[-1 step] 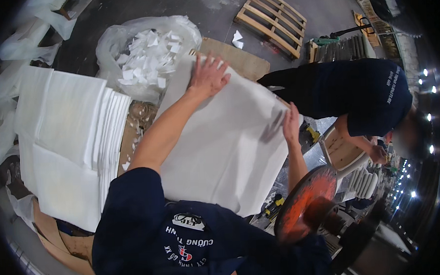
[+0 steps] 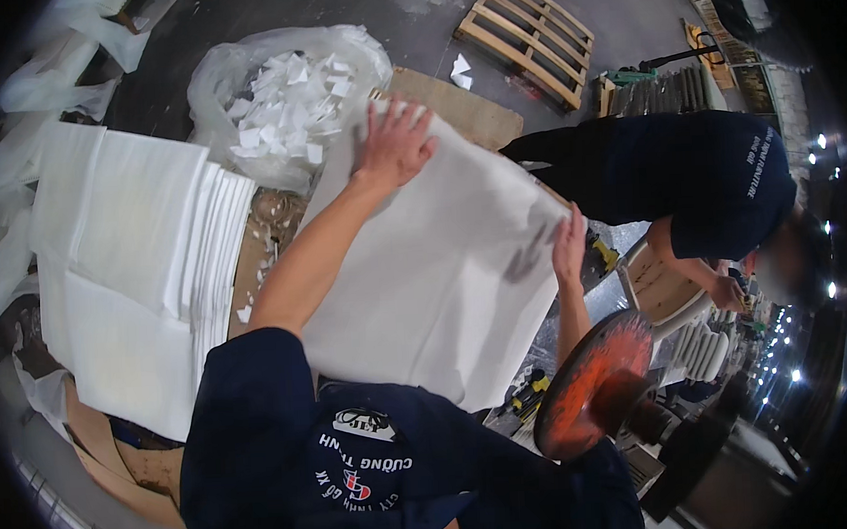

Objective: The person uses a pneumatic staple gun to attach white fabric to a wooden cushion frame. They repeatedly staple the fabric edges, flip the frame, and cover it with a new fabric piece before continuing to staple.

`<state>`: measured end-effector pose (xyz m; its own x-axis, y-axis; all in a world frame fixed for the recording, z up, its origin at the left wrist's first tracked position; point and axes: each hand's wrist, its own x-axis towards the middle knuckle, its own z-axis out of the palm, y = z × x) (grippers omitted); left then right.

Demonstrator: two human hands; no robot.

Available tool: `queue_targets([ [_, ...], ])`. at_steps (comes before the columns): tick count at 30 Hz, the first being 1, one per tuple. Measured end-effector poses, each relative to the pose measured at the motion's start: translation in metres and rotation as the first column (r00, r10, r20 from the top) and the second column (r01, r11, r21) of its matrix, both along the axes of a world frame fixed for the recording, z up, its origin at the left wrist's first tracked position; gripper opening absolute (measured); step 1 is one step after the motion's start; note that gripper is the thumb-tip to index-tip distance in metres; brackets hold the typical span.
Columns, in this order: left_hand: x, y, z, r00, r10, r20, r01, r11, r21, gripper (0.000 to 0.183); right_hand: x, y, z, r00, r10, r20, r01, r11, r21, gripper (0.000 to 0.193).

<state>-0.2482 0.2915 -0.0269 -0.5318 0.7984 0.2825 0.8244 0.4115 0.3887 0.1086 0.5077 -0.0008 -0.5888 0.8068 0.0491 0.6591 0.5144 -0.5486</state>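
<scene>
Both palms flat on a big white sheet (image 2: 443, 273)

Left hand (image 2: 395, 143) presses its far corner, right hand (image 2: 568, 246) its right edge, fingers spread, not gripping; it looks light, floppy, best pinched at corners.

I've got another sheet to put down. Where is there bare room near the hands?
Bare floor lies between plastic bag and pallet. Crowded elsewhere: left hand and right hand cover the white sheet, beside the sheet stack.

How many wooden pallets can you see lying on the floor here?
1. The wooden pallet lies on the grey floor at the top of the view, beyond the bag of white scraps. Others may be hidden outside the view.
</scene>
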Motion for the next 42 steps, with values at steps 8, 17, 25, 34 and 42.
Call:
queue_targets([
  [8,0.113,-0.251,0.022,0.967,0.224,0.119,-0.196,0.958,-0.210,0.071,0.187,-0.214,-0.014,0.922,-0.348,0.169,0.345,0.937,0.046,0.061],
  [17,0.154,-0.301,-0.010,0.926,0.294,0.238,-0.251,0.948,-0.194,0.077,0.231,-0.269,-0.065,0.930,-0.290,0.225,0.298,0.955,0.002,0.066],
  [25,0.174,-0.331,-0.021,0.902,0.415,-0.117,-0.426,0.900,-0.095,0.074,0.260,-0.257,-0.071,0.945,-0.293,0.144,0.307,0.948,-0.088,0.062],
  [34,0.348,-0.527,-0.022,0.816,0.519,0.253,-0.483,0.854,-0.196,0.058,0.248,-0.389,-0.054,0.859,-0.175,-0.481,-0.026,0.923,-0.383,0.048],
  [42,0.442,-0.692,-0.099,0.063,0.816,0.574,-0.476,0.530,-0.702,0.049,0.116,-0.591,-0.086,0.921,0.298,-0.249,-0.322,0.226,-0.920,0.039],
])
